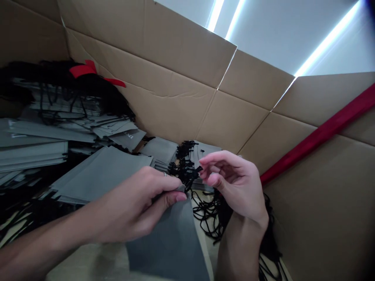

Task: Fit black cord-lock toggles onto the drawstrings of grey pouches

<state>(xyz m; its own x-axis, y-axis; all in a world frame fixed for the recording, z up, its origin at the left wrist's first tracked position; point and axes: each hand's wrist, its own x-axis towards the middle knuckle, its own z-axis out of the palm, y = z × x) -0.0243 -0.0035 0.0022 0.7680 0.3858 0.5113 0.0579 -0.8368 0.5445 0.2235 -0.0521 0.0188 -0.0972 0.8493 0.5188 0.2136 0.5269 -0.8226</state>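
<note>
Threading of a black cord at the top edge of a flat grey paper bag appears to be the step in hand, judged from how the fingers meet at that edge. The bag is held low in the middle of the view, its upper edge raised toward the hands and its body hanging down toward the camera. The left hand is closed on the bag's top edge, thumb and forefinger pinched together on the paper near the corner. The right hand is partly open: its fingers are curled and loosely spread, and the thumb and fingertips are brought together on the end of the black cord just beside the left thumb. Whether the cord end is already through a hole cannot be told, as the spot is hidden by the fingers. The next move is judged to call for a steady pinch on the paper and fine guidance of the cord tip, since the cord is thin and limp. A loose heap of black cords lies under the right wrist. Stacks of folded grey bags lie to the left, with a red ribbon on the far pile. Cardboard walls and a red bar enclose the work.
</note>
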